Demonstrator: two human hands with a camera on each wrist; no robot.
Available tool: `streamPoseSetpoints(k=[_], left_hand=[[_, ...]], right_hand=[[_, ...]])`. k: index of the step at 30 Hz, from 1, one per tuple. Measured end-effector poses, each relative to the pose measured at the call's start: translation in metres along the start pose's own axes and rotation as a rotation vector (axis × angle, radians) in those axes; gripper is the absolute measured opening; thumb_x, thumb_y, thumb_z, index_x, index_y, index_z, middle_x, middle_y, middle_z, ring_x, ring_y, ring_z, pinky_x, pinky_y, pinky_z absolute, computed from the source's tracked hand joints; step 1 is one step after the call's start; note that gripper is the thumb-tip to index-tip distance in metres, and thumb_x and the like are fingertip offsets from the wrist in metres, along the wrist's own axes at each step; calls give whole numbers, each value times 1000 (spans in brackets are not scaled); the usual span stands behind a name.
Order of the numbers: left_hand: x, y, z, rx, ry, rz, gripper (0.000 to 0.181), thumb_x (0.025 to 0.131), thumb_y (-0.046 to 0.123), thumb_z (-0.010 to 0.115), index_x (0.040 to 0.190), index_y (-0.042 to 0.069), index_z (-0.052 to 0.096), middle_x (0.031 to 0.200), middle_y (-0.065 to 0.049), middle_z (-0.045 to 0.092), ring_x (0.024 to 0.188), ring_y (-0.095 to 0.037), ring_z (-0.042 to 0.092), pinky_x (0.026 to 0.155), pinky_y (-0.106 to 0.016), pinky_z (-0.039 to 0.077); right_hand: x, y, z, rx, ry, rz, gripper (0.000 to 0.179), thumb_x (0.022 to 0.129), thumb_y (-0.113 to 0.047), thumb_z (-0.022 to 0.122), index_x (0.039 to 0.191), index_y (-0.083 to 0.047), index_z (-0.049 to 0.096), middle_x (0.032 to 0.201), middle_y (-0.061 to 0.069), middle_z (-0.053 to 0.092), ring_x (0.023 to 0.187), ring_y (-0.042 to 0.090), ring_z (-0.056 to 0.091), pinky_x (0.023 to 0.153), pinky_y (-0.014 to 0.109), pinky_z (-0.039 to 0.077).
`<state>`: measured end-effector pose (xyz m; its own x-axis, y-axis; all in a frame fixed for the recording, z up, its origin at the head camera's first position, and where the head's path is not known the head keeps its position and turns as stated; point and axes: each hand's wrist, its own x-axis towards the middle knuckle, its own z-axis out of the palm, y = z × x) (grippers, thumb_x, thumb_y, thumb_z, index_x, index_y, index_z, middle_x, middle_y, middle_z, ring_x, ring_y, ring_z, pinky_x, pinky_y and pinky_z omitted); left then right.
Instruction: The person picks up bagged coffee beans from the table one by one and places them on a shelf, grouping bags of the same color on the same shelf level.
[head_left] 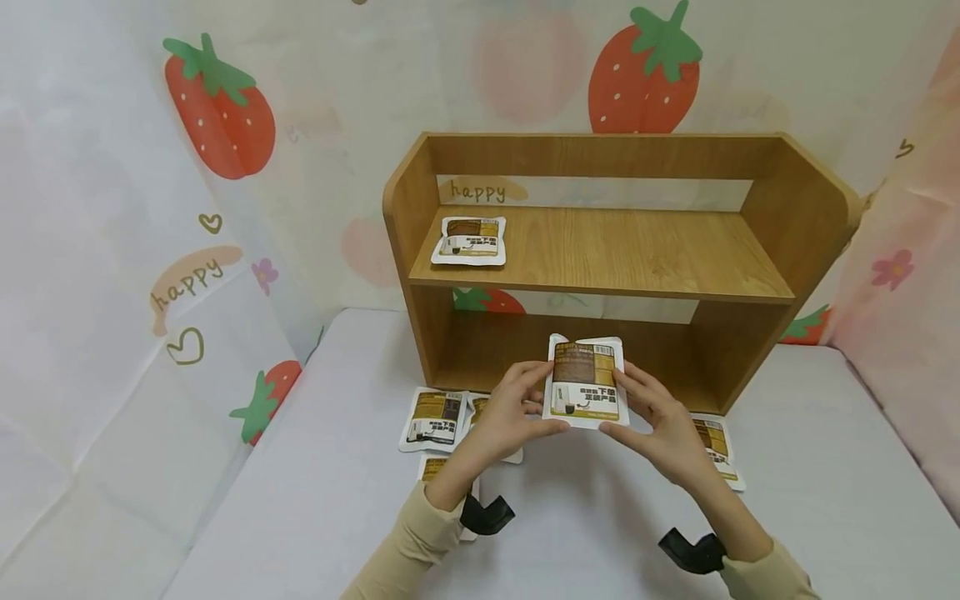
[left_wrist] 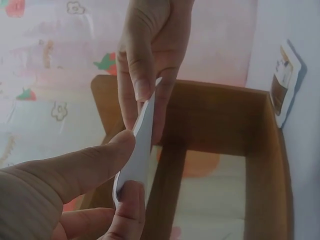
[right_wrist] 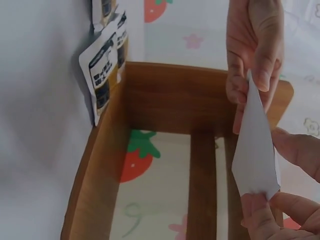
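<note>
In the head view, my left hand (head_left: 513, 412) and right hand (head_left: 663, 429) hold a flat white sachet (head_left: 585, 400) with a brown and yellow printed label between them. It is raised in front of the wooden shelf unit (head_left: 600, 287), its printed side toward the head camera. Each hand pinches one side edge, thumb on the near face and fingers behind. The left wrist view shows the sachet (left_wrist: 145, 145) nearly edge-on between thumb and fingers. From the right wrist, the sachet's plain white back (right_wrist: 255, 150) is visible.
A similar sachet (head_left: 471, 242) lies at the left end of the upper shelf. Several more lie on the white table (head_left: 337, 467) left of the unit's front, including one sachet (head_left: 435, 419) partly beside others; another sachet (head_left: 717, 450) lies at the right, partly behind my right hand.
</note>
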<state>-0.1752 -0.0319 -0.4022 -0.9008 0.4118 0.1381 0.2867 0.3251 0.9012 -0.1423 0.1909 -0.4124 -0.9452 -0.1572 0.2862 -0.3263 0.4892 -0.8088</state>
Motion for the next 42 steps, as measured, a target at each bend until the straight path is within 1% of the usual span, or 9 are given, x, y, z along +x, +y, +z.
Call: streamPoseSetpoints(k=[6, 11, 14, 17, 20, 23, 28, 35, 42], left_hand=[[3, 11, -8, 17, 2, 28, 82, 69, 11, 81, 140, 8, 40, 137, -10, 37, 94, -15, 52, 82, -21, 51], [6, 18, -13, 31, -2, 31, 83, 69, 12, 82, 140, 9, 40, 138, -9, 37, 94, -15, 52, 84, -26, 51], [7, 23, -16, 24, -2, 32, 83, 69, 10, 82, 140, 9, 40, 139, -10, 36, 94, -16, 52, 84, -30, 52], [9, 26, -20, 25, -2, 46, 84, 68, 8, 81, 141, 8, 39, 139, -10, 35, 94, -17, 53, 83, -26, 52], [11, 29, -24, 35, 5, 62, 84, 69, 9, 81, 141, 8, 39, 139, -9, 35, 96, -17, 54, 82, -20, 51], [14, 32, -28, 40, 14, 70, 83, 69, 10, 81, 141, 9, 39, 139, -9, 36, 97, -18, 55, 83, -20, 51], [21, 36, -33, 77, 26, 104, 81, 70, 14, 80, 140, 9, 40, 138, -10, 38, 99, -20, 55, 84, -22, 51], [30, 42, -40, 63, 38, 140, 79, 71, 15, 81, 140, 8, 42, 137, -9, 40, 102, -20, 57, 85, -23, 51], [41, 46, -44, 85, 72, 159, 76, 73, 16, 79, 139, 8, 43, 138, -7, 41, 99, -19, 59, 82, -22, 52]], right_hand=[[3, -9, -5, 27, 21, -31, 71, 75, -12, 77, 137, -1, 44, 146, 14, 33, 118, 36, 52, 89, 16, 44], [5, -17, -8, -18, 37, -53, 71, 75, -13, 77, 137, -2, 44, 146, 13, 34, 106, 32, 60, 80, 6, 43], [8, -22, -11, -21, 38, -88, 73, 74, -12, 78, 137, -2, 44, 147, 14, 32, 113, 34, 55, 81, 4, 41], [12, -26, -15, -20, 34, -130, 74, 72, -10, 79, 137, -1, 43, 147, 14, 31, 124, 36, 44, 84, 2, 39], [17, -30, -18, -30, 20, -163, 76, 71, -9, 80, 137, 0, 43, 147, 14, 31, 128, 36, 38, 88, 3, 37], [23, -32, -21, -35, 3, -171, 77, 71, -9, 79, 137, 0, 42, 147, 13, 30, 129, 35, 39, 93, 12, 39], [31, -36, -26, -88, 2, -169, 76, 74, -14, 78, 138, -1, 41, 148, 14, 30, 130, 34, 38, 94, 28, 41], [41, -45, -35, -61, 8, -216, 74, 74, -12, 77, 138, -1, 41, 148, 15, 29, 131, 34, 36, 95, 20, 39], [57, -49, -43, -108, 20, -254, 69, 75, -12, 77, 136, -4, 45, 144, 13, 37, 128, 33, 41, 95, 27, 42]])
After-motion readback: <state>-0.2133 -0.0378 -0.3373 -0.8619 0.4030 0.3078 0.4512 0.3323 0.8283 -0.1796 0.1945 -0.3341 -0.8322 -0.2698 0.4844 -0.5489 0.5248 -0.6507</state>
